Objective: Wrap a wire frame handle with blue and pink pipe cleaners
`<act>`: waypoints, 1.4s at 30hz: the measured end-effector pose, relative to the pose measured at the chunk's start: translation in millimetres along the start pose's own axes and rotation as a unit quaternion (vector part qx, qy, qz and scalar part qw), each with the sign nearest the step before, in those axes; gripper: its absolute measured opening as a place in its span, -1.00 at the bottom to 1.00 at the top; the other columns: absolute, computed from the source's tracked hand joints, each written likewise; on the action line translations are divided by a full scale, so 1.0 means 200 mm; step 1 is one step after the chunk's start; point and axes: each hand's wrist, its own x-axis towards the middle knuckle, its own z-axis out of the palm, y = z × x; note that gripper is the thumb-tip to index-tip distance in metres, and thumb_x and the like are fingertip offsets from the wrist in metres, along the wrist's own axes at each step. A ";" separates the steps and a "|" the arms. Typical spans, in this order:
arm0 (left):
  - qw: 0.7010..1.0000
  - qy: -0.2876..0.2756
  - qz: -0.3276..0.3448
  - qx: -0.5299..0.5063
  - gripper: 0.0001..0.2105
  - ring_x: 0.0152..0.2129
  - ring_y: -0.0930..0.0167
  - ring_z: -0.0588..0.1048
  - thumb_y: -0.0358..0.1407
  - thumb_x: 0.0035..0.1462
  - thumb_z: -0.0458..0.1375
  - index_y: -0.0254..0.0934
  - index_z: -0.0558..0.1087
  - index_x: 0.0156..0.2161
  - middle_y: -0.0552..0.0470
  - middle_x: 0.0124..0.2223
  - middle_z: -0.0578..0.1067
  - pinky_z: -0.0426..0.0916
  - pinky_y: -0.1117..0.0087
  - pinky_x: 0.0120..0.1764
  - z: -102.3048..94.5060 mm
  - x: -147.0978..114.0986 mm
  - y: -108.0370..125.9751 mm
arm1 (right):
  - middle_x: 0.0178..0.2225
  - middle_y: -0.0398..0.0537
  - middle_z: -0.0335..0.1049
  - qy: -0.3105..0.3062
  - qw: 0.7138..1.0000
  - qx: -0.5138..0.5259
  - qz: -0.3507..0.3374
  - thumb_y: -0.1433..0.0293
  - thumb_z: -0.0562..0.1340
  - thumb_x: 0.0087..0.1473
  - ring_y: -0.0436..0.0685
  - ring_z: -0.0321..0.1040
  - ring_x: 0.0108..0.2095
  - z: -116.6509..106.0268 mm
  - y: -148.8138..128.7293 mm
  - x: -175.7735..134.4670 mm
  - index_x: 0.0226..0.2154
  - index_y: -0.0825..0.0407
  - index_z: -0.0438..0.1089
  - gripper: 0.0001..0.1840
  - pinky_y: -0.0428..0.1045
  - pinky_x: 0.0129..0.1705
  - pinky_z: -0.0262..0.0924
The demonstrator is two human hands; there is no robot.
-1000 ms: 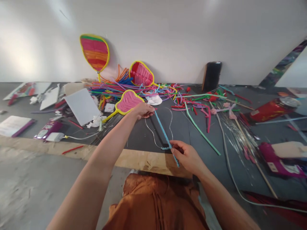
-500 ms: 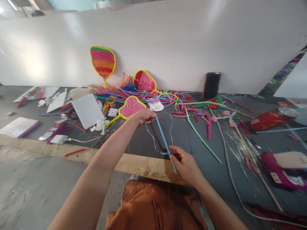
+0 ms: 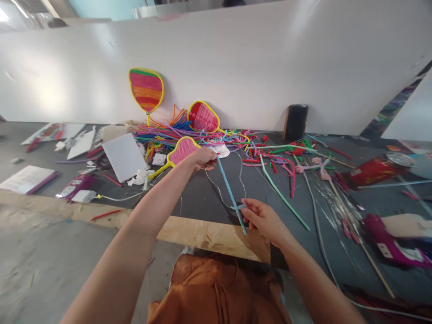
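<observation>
A long light-blue pipe cleaner [image 3: 229, 186] slants down toward the table's front edge. My left hand [image 3: 205, 158] is closed on its upper end. My right hand [image 3: 262, 217] pinches a short light-blue end [image 3: 240, 206] that crosses the long pipe cleaner near its lower part. From that crossing a thin, pale wire loop [image 3: 216, 186] curves up both sides toward my left hand. Whether the short end belongs to the same pipe cleaner I cannot tell. Behind my left hand lies a pink fan shape with a yellow rim [image 3: 184, 150], partly covered.
Two more yellow-rimmed fans, one striped [image 3: 146, 90] and one red-pink [image 3: 203, 116], lean against the white board [image 3: 236, 58]. Pipe cleaners [image 3: 162, 131] heap behind my hands. A phone [image 3: 295, 122] stands at the back; a red can [image 3: 380, 168] lies right. A cable [image 3: 319, 225] crosses the table.
My right hand has let go of the long pipe cleaner's lower part and now pinches the short blue end beside it. The wire loop's bottom has risen slightly. My left hand keeps its hold.
</observation>
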 end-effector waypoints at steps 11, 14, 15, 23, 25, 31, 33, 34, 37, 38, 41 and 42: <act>0.999 0.026 0.014 0.025 -0.86 -0.67 0.57 0.30 -0.46 0.04 0.10 -0.34 0.31 -0.52 0.13 -0.61 0.34 0.33 0.49 -0.49 -0.01 -0.05 0.12 | -0.54 -0.29 0.25 -0.070 0.990 0.117 0.024 0.20 0.41 -0.23 -0.17 0.05 -0.66 0.03 -0.01 0.06 -0.25 0.04 0.28 -0.50 -0.17 -0.65 -0.10; 0.998 0.024 0.013 0.051 -0.84 -0.68 0.58 0.28 -0.47 0.02 0.12 -0.34 0.32 -0.55 0.11 -0.61 0.35 0.23 0.54 -0.56 0.00 -0.08 0.14 | -0.58 -0.33 0.22 -0.072 0.990 0.115 0.033 0.25 0.43 -0.28 -0.17 0.01 -0.68 0.04 -0.02 0.06 -0.23 0.03 0.27 -0.47 -0.18 -0.66 -0.14; 0.998 0.022 0.013 0.057 -0.83 -0.70 0.59 0.26 -0.47 0.01 0.14 -0.35 0.32 -0.57 0.11 -0.62 0.35 0.18 0.56 -0.59 0.00 -0.08 0.15 | -0.60 -0.35 0.18 -0.074 0.990 0.116 0.036 0.26 0.43 -0.28 -0.17 -0.01 -0.68 0.04 -0.03 0.06 -0.23 0.03 0.28 -0.48 -0.18 -0.67 -0.17; 0.997 0.024 0.026 0.073 -0.72 -0.76 0.62 0.14 -0.47 0.04 0.11 -0.34 0.25 -0.66 0.13 -0.70 0.25 0.00 0.53 -0.63 -0.02 -0.07 0.14 | -0.58 -0.29 0.19 -0.093 0.980 0.173 0.041 0.27 0.44 -0.29 -0.18 -0.06 -0.65 0.04 -0.05 0.05 -0.36 0.06 0.39 -0.61 -0.17 -0.66 -0.25; 0.996 0.018 0.025 0.078 -0.72 -0.77 0.62 0.14 -0.46 0.02 0.13 -0.34 0.26 -0.67 0.13 -0.70 0.24 0.00 0.53 -0.63 -0.03 -0.06 0.14 | -0.56 -0.26 0.24 -0.097 0.980 0.170 0.040 0.26 0.42 -0.26 -0.18 -0.04 -0.65 0.04 -0.04 0.05 -0.36 0.06 0.40 -0.63 -0.17 -0.65 -0.24; 0.995 0.017 0.031 0.091 -0.74 -0.79 0.60 0.14 -0.47 -0.07 0.16 -0.33 0.26 -0.69 0.15 -0.74 0.20 -0.01 0.52 -0.64 -0.05 -0.04 0.13 | -0.52 -0.18 0.34 -0.092 0.984 0.148 0.031 0.24 0.39 -0.21 -0.18 0.00 -0.64 0.04 -0.03 0.06 -0.39 0.08 0.42 -0.69 -0.17 -0.65 -0.20; 0.994 0.022 0.036 0.096 -0.75 -0.78 0.59 0.14 -0.47 -0.07 0.16 -0.32 0.27 -0.69 0.15 -0.75 0.19 0.01 0.52 -0.64 -0.06 -0.04 0.14 | -0.52 -0.16 0.35 -0.090 0.986 0.140 0.021 0.24 0.38 -0.20 -0.16 0.01 -0.64 0.05 -0.05 0.06 -0.42 0.09 0.43 -0.70 -0.17 -0.65 -0.18; 0.994 0.024 0.041 0.099 -0.75 -0.78 0.58 0.15 -0.46 -0.06 0.16 -0.32 0.27 -0.69 0.15 -0.75 0.20 0.02 0.52 -0.64 -0.06 -0.05 0.15 | -0.52 -0.16 0.35 -0.089 0.987 0.133 0.013 0.24 0.38 -0.20 -0.16 0.01 -0.64 0.05 -0.07 0.06 -0.43 0.09 0.43 -0.71 -0.16 -0.64 -0.18; 0.992 0.033 0.059 0.103 -0.71 -0.76 0.58 0.17 -0.46 0.01 0.12 -0.33 0.25 -0.68 0.13 -0.72 0.22 0.02 0.52 -0.64 -0.10 -0.10 0.22 | -0.54 -0.15 0.34 -0.086 0.990 0.114 -0.015 0.24 0.37 -0.20 -0.14 0.02 -0.63 0.05 -0.13 0.08 -0.44 0.09 0.44 -0.72 -0.15 -0.65 -0.16; 0.992 0.037 0.066 0.103 -0.71 -0.75 0.59 0.19 -0.47 0.03 0.11 -0.34 0.26 -0.68 0.12 -0.70 0.23 0.04 0.52 -0.63 -0.11 -0.12 0.26 | -0.53 -0.15 0.35 -0.088 0.990 0.111 -0.023 0.24 0.37 -0.20 -0.14 0.02 -0.63 0.06 -0.15 0.09 -0.44 0.09 0.44 -0.72 -0.15 -0.65 -0.16; 0.988 0.040 0.104 0.105 -0.71 -0.72 0.58 0.23 -0.49 0.08 0.08 -0.36 0.29 -0.65 0.10 -0.66 0.28 0.10 0.51 -0.59 -0.17 -0.20 0.35 | -0.52 -0.14 0.36 -0.095 0.988 0.110 -0.046 0.25 0.37 -0.20 -0.14 0.02 -0.63 0.07 -0.22 0.12 -0.43 0.09 0.45 -0.72 -0.15 -0.65 -0.14; 0.987 0.037 0.118 0.106 -0.71 -0.70 0.58 0.25 -0.49 0.10 0.06 -0.36 0.30 -0.64 0.09 -0.65 0.29 0.12 0.50 -0.57 -0.19 -0.22 0.38 | -0.52 -0.13 0.36 -0.096 0.988 0.111 -0.052 0.24 0.37 -0.20 -0.14 0.02 -0.63 0.07 -0.23 0.12 -0.43 0.09 0.45 -0.72 -0.15 -0.65 -0.13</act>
